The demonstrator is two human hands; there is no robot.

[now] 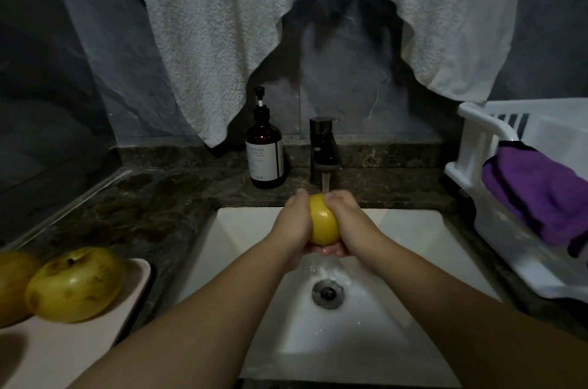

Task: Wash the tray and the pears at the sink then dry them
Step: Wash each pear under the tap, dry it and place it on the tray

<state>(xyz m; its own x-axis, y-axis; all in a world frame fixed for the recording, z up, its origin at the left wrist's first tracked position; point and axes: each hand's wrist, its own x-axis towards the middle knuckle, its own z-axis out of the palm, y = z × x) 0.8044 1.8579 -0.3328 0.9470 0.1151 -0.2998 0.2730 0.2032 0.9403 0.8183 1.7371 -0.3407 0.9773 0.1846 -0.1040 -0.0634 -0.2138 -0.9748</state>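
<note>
Currently one yellow pear (324, 225) sits under the running faucet (324, 150), above the white sink (413, 248). Left hand (294, 223) and right hand (348, 220) both grip it, fingers curled round it. Two more pears (74, 285) rest on the tray (79, 347), near left on the tabletop (165, 197). A purple cloth (541, 194) drapes the white rack (483, 147), right.

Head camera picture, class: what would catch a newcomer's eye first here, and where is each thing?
First, the bright yellow pear at the centre, held between the left hand and right hand under water running from the tap over the white sink. Next, two more pears lying on the tray at lower left, and the purple cloth draped over the white rack on the right.
</note>
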